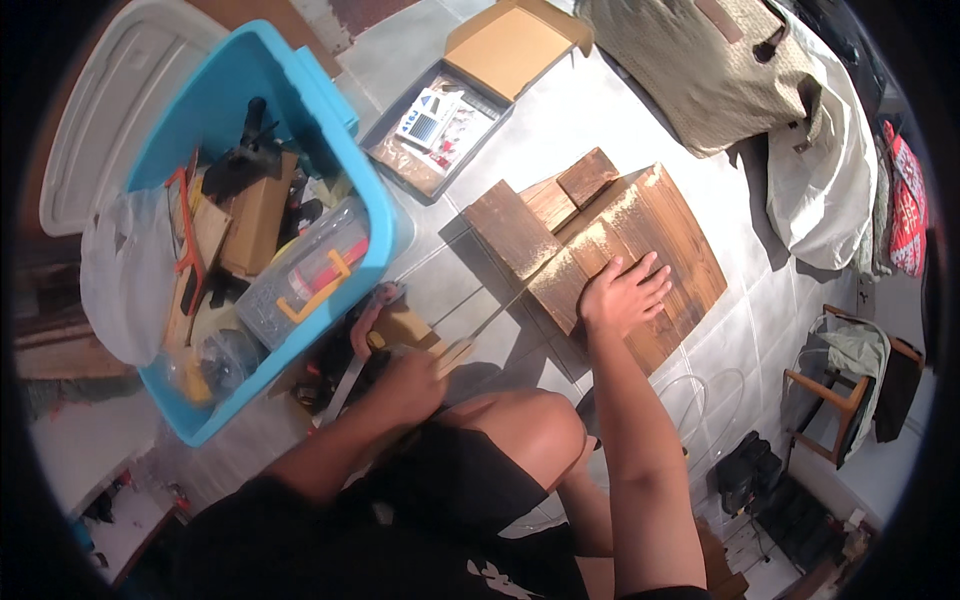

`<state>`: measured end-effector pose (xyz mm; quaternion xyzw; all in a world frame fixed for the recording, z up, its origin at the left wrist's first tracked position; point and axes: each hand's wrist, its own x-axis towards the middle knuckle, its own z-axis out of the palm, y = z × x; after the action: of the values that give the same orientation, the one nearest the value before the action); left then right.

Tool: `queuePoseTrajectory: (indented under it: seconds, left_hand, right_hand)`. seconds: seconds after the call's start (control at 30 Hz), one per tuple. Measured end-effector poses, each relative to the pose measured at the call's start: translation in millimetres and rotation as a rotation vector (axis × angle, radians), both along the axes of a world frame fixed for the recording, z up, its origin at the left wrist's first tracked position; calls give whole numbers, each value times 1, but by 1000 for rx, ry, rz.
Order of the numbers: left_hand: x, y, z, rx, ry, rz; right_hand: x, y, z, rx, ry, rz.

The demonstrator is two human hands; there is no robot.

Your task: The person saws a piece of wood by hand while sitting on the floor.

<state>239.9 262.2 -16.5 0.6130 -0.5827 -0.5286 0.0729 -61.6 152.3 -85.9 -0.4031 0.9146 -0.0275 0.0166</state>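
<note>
My left hand (412, 386) is closed around the light wooden handle of a handsaw (490, 318), seen nearly edge-on. Its narrow blade runs up and right to the near edge of a brown stained wooden board (665, 255), meeting it where a cut line begins. Pale sawdust (590, 240) is scattered along that line. My right hand (625, 295) lies flat on the board with fingers spread, to the right of the line. Left of the line is a brown wooden section (513, 230), with a lighter strip and a small dark block (588, 177) beyond it.
A blue tub (375, 200) of tools and boxes stands at left, its white lid (100, 110) behind. An open cardboard box (515, 45) holds packets. A beige bag (700, 75) sits far right, a wooden chair (840, 390) right. My bent knee (550, 430) is near the board.
</note>
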Motion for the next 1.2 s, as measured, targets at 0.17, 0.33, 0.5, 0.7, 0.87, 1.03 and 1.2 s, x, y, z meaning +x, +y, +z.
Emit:
queuePoseTrajectory:
  seconds: [0.17,0.33,0.5,0.7,0.87,1.03,1.2]
  left_hand:
    - [-22,-45,-3,24,-130,-78]
    - [-22,-45,-38,84,-94,-81]
    - [-10,-13,-9,102,-61,-119]
    - [-30,-55,-33,-6,-71,-38]
    - [3,-7,4,65,14,-36]
    - [-36,-69,-36,55,-136,-46]
    - [-1,-9,-25,51,53,-183]
  right_hand:
    - [26,-5,-4,5,-40,19]
    - [28,-2,-5,13,-70,5]
    - [4,1,1,17,3,-4]
    - [31,-1,-6,29,-78,15]
    - [6,1,3,42,-29,4]
    - [36,-1,-1,21,-119,23]
    - [4,1,4,23,-69,-6]
